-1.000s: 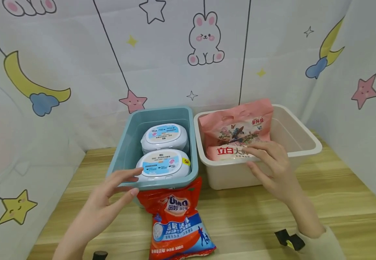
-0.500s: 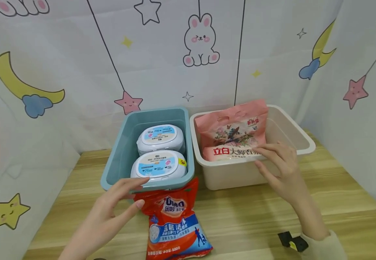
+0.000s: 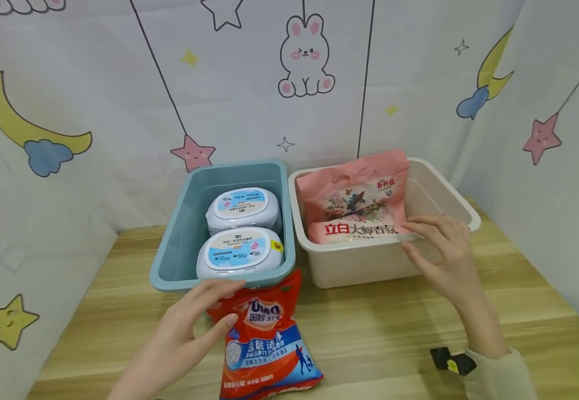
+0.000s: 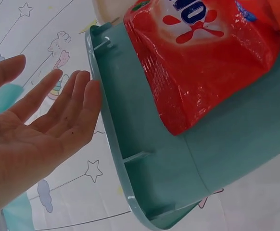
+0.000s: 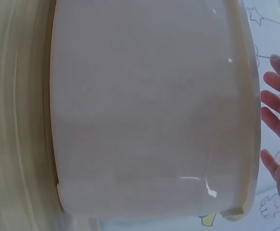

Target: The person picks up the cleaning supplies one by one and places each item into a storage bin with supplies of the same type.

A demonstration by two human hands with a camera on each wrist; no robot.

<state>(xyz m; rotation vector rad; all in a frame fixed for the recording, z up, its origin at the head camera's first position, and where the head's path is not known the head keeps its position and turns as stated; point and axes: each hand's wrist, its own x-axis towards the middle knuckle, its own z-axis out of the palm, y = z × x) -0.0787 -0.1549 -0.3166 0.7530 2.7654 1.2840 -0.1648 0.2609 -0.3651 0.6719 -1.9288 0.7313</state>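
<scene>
My left hand [image 3: 184,328], fingers stretched out, hovers at the front rim of the teal bin [image 3: 166,244], beside the upper left corner of a red bag of washing powder [image 3: 264,344]. That bag leans on the bin's front wall. In the left wrist view the hand [image 4: 44,125] has nothing in its grasp. My right hand [image 3: 447,255], fingers loosely extended, is over the front rim of the cream bin [image 3: 359,269]. Its fingertips lie close to a pink laundry bag [image 3: 359,194] inside; contact is unclear. The right wrist view shows the fingers [image 5: 277,103] apart from the rim.
Two white lidded boxes with blue labels, a front box [image 3: 239,253] and a rear box [image 3: 241,205], sit in the teal bin. Both bins stand side by side on a wood-grain table [image 3: 379,339]. A patterned curtain [image 3: 249,100] hangs behind them.
My left hand has moved right and down, off the front box toward the red bag's corner. My right hand has slid right along the rim, uncovering the pink bag's lettering. The head view has shifted slightly.
</scene>
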